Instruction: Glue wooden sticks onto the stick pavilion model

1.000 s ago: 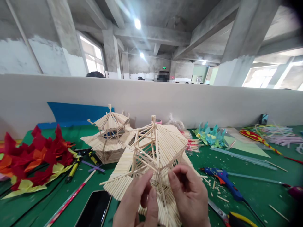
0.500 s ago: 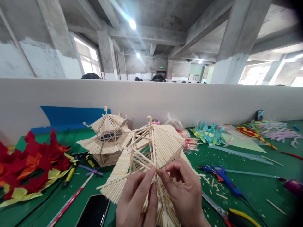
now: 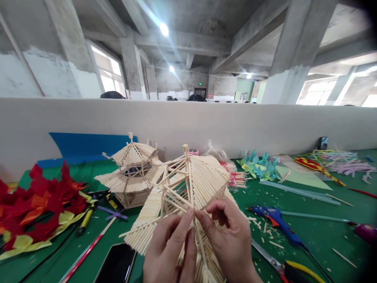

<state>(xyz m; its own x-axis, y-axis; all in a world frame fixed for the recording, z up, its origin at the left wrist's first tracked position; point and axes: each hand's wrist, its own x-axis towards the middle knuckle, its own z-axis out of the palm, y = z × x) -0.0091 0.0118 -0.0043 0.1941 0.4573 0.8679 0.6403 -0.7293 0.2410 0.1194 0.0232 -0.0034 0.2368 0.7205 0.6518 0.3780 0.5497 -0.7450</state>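
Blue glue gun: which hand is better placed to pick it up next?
Probably the right hand: the blue glue gun lies on that side. The left hand is farther off, with the right hand in between.

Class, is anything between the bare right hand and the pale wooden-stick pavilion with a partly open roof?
Nothing visible: the right hand is at the pavilion, by the near corner of its roof. The blue plastic glue gun lies to the right.
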